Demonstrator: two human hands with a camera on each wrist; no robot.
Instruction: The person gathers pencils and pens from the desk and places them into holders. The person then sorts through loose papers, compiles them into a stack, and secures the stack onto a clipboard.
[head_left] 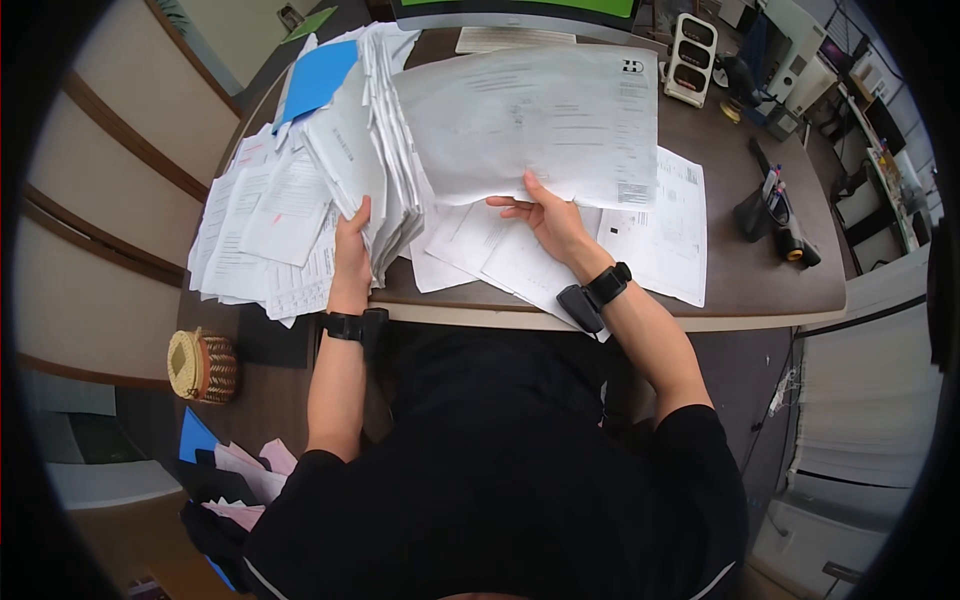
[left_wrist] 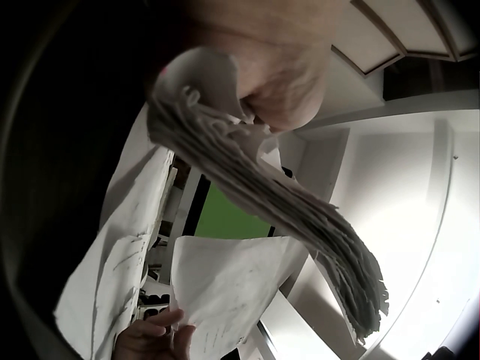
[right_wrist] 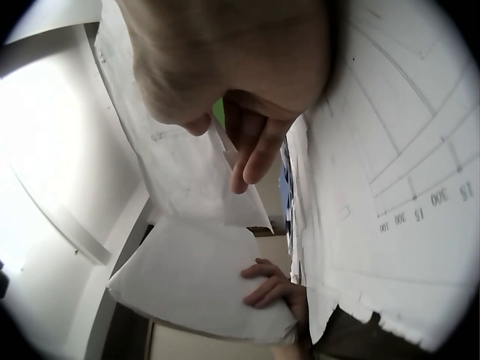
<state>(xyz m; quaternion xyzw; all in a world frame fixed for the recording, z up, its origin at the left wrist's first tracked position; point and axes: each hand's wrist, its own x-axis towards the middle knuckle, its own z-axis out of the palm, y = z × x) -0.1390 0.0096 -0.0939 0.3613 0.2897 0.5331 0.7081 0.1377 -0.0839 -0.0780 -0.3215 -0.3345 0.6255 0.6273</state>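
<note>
My left hand (head_left: pixel 352 245) grips the lower edge of a thick stack of papers (head_left: pixel 395 150), which stands tilted up on the desk; the left wrist view shows its layered edges (left_wrist: pixel 285 202). A blue sheet (head_left: pixel 318 80) lies at the top of the stack. My right hand (head_left: pixel 552 222) holds a large printed sheet (head_left: pixel 520 120) by its lower edge, thumb on the near face and fingers behind. The sheet is raised above the desk. In the right wrist view the fingers (right_wrist: pixel 259 150) hang beside the sheet (right_wrist: pixel 180 165).
Loose papers (head_left: pixel 265 215) spread at the left of the desk, and more sheets (head_left: pixel 655 245) lie under the raised one. A power strip (head_left: pixel 691 60), a pen holder (head_left: pixel 765 208), a keyboard (head_left: pixel 515 39) and a monitor stand around the back and right. A woven basket (head_left: pixel 203 366) is at lower left.
</note>
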